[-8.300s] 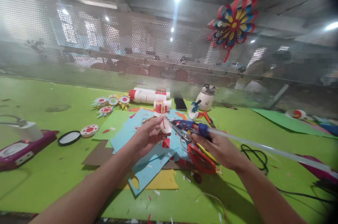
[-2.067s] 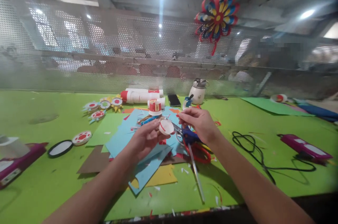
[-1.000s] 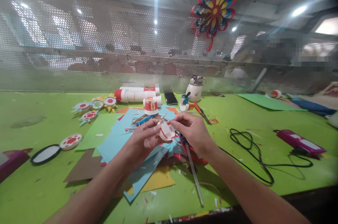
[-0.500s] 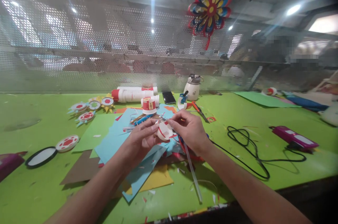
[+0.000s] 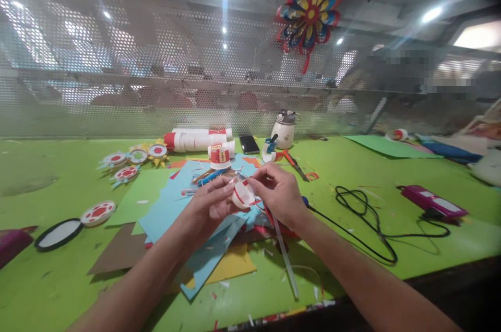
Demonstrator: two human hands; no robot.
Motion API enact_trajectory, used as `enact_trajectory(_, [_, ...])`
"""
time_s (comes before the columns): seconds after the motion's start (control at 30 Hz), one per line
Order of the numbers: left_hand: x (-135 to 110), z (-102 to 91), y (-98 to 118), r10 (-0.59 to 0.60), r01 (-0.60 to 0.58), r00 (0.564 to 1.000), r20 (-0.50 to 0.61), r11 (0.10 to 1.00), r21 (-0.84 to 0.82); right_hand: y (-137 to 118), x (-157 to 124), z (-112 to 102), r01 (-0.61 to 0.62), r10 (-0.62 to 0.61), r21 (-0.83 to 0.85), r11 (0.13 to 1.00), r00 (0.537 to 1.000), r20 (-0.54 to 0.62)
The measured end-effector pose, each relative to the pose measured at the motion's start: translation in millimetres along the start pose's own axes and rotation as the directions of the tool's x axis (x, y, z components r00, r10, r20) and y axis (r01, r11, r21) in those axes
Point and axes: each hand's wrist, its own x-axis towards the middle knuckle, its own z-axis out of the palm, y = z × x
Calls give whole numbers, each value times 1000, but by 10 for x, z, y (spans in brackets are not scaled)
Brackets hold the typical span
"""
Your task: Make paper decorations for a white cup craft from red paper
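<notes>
My left hand (image 5: 209,201) is closed on a small white paper ring (image 5: 241,195) with red strips on it, held tilted above the paper pile. At the ring's upper right edge, the thumb and forefinger of my right hand (image 5: 279,193) pinch together; just what lies between those fingertips is hidden. Under my right hand a clear glue stick (image 5: 286,259) juts out toward the table's front edge. Blue paper sheets (image 5: 166,193) lie beneath both hands, with pens (image 5: 211,177) on top. A red and white paper cup shape (image 5: 219,156) stands just behind.
White rolled tubes (image 5: 199,140), a phone (image 5: 249,144), a bottle (image 5: 283,131) and a red utility knife (image 5: 294,163) lie toward the back. Decorated discs (image 5: 126,175) and a black-rimmed oval (image 5: 58,235) are at left. A black cord (image 5: 378,222) and a purple box (image 5: 433,203) occupy the right.
The view has shifted slightly, so the scene sits a little further left. Both hands keep nearly the same hold on the paper ring.
</notes>
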Motion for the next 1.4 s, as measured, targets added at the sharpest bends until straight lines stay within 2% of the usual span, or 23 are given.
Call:
enact_trajectory(0.3, [4, 27, 28, -2, 2, 1000, 0, 1000, -12, -35, 45, -60, -178, 165, 132, 975, 981, 104])
enact_trajectory(0.53, [-6, 36, 39, -9, 9, 1000, -7, 1000, 23, -76, 69, -105, -288, 247, 144, 947, 936, 249])
enact_trajectory(0.77, [1, 19, 17, -19, 20, 1000, -9, 999, 36, -114, 57, -94, -364, 301, 205, 908, 911, 283])
enact_trajectory(1.0, [-2, 27, 20, -21, 21, 1000, -10, 1000, 18, -153, 28, -70, -404, 350, 217, 889, 903, 248])
enact_trajectory(1.17, [13, 11, 29, -51, 52, 997, -51, 999, 17, -131, 35, -93, -503, 427, 237, 831, 850, 308])
enact_trajectory(1.3, [16, -7, 43, -85, 86, 988, -129, 996, 7, -89, 63, -129, -514, 394, 343, 786, 845, 363])
enact_trajectory(1.4, [17, -23, 36, -104, 107, 986, -130, 994, 16, -81, 67, -120, -488, 377, 318, 813, 857, 351])
